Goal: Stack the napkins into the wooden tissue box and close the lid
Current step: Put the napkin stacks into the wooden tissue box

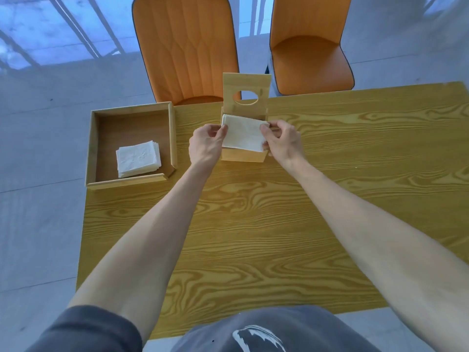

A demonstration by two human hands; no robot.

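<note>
Your only view comes from the camera on your head, looking forward and steeply down over the worktop. Your forearms run up from the bottom corners (your dark shirt fills the lower edge), the far edge sits high, and two orange chairs and the floor lie beyond.

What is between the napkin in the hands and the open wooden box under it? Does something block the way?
Nothing visible blocks it. The left hand and right hand hold the napkin by its ends directly over the wooden tissue box. The lid stands upright behind, clear of the opening.
</note>
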